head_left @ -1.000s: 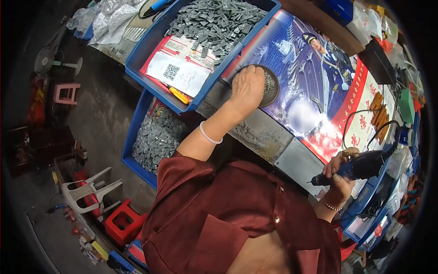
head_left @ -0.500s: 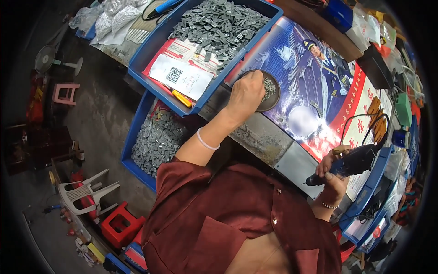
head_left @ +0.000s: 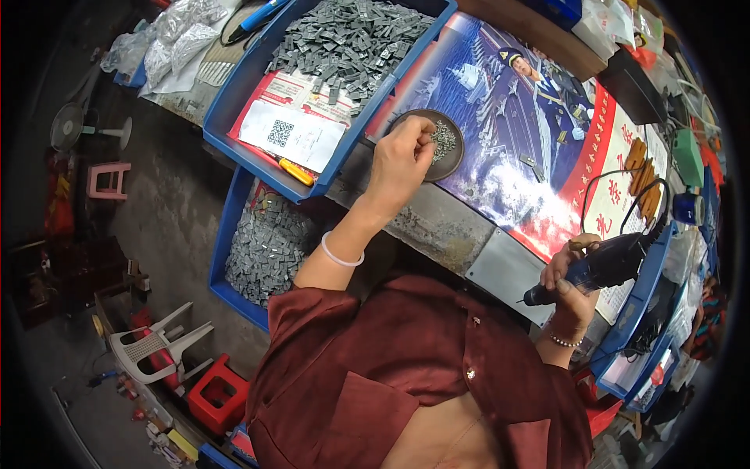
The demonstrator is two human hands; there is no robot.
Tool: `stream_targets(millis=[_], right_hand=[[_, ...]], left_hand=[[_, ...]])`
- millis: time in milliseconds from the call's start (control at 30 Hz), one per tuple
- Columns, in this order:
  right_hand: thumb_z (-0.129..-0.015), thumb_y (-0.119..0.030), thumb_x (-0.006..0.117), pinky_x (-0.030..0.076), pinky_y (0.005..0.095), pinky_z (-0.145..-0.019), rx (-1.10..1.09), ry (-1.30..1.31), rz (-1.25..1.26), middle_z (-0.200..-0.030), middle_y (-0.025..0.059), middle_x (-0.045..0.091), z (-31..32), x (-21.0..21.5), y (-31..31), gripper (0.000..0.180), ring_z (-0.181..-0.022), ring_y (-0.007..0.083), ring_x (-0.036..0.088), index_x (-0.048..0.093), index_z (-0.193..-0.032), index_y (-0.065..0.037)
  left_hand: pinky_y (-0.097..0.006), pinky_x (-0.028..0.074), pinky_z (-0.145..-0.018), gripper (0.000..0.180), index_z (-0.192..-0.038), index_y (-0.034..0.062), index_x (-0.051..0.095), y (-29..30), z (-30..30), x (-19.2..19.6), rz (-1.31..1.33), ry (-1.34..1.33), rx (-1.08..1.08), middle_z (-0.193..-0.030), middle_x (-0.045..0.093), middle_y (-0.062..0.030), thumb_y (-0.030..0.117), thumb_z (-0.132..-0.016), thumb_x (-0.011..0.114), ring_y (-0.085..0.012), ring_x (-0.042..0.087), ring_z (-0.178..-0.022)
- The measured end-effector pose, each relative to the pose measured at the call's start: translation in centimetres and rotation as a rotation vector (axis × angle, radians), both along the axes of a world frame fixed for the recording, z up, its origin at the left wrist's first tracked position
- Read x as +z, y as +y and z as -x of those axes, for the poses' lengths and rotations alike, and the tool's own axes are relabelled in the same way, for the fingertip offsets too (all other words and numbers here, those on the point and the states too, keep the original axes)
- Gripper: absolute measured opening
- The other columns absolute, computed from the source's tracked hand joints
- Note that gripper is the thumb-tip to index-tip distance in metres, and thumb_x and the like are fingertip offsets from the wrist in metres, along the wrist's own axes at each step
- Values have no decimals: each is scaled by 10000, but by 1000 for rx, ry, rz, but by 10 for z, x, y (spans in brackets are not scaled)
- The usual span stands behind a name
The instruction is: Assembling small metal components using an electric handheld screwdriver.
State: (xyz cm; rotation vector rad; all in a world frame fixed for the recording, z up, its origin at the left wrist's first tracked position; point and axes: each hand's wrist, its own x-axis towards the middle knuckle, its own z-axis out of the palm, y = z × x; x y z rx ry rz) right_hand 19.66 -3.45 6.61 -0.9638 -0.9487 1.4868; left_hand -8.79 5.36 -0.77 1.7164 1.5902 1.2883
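Observation:
My left hand (head_left: 400, 162) is over the near left side of a round dark dish (head_left: 451, 166). Thumb and fingers are pinched together; whatever lies between the tips is too small to tell. In the dish is a heap of tiny metal pieces that look like screws (head_left: 443, 139). My right hand (head_left: 573, 295) is wrapped round a black electric screwdriver (head_left: 611, 263), its thin bit pointing left above a grey metal plate (head_left: 506, 275). One small grey part (head_left: 532, 166) lies on the poster (head_left: 488, 117) covering the bench.
A blue tray (head_left: 319, 181) of small grey parts (head_left: 355, 43) stands left of the dish, holding papers and a yellow-handled tool (head_left: 296, 171). Below it is another blue bin (head_left: 221, 258) of grey parts. Blue trays (head_left: 634, 328) and the screwdriver's cord (head_left: 664, 195) are at right.
My left hand has drawn slightly back toward me from the dish, uncovering more of the tiny pieces. My right hand keeps its grip on the screwdriver. The whole view has shifted a little.

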Motion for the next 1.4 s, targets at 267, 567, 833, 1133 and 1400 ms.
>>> stream_targets(millis=[267, 567, 833, 1133, 1400], right_hand=[[-717, -93, 721, 455, 287, -585, 28, 141, -45, -737, 31, 455, -8, -5, 4, 574, -579, 142, 499, 378, -1178, -95], [-739, -113, 696, 444, 296, -588, 12, 293, -116, -736, 34, 456, -14, -6, 9, 537, -584, 142, 493, 394, -1182, -84], [-755, -122, 682, 437, 299, -596, -56, 339, -212, -757, 38, 463, -9, -2, 4, 535, -595, 137, 488, 390, -1201, -76], [-789, -200, 692, 397, 287, -578, -228, 325, -396, -746, 31, 471, 1, 10, 4, 555, -601, 132, 478, 400, -1249, -92], [-817, -238, 674, 387, 280, -598, -233, 252, -587, -774, 10, 460, 11, 17, 5, 565, -604, 114, 462, 413, -1297, -98]], left_hand=[[-272, 508, -658, 193, -979, -10, 592, -26, -19, 22, 77, -195, -24, -823, 646, -90, -6, -795, 646, -146, 627, -715], [-217, 488, -671, 136, -937, -23, 644, -43, -36, 24, 274, -398, -150, -810, 658, -39, 24, -814, 677, -68, 587, -721], [-234, 493, -710, 185, -991, -10, 608, -61, -54, 23, 209, -398, -229, -857, 649, -41, 11, -819, 672, -81, 601, -771], [-257, 499, -666, 281, -1069, 5, 574, -72, -70, 19, 181, -317, -295, -840, 640, -73, -27, -798, 645, -117, 614, -725], [-248, 491, -642, 316, -1088, 8, 560, -77, -80, 15, 130, -305, -320, -807, 627, -66, -39, -788, 649, -119, 598, -689]])
